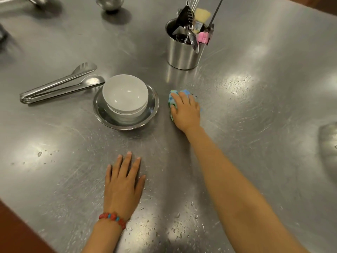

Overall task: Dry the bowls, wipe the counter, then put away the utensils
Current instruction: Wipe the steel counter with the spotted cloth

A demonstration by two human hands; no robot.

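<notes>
White bowls point(125, 93) are stacked inside a shallow steel bowl point(154, 105) at the middle of the steel counter point(255, 110). Just right of them my right hand point(186, 111) presses a crumpled blue-green patterned cloth point(172, 94) flat on the counter. My left hand point(123, 183), with a red bead bracelet at the wrist, lies palm down, fingers spread, nearer to me and holding nothing. Steel tongs point(60, 84) lie left of the bowls. A steel utensil holder point(182, 50) behind the cloth holds spoons, a whisk, black tongs and a pink brush.
Water droplets point(182, 221) speckle the counter near its front and to the right of the cloth. A steel ladle or cup point(110, 3) lies at the back. A blurred steel object point(328, 143) sits at the right edge. The counter's brown front edge point(21, 232) is at lower left.
</notes>
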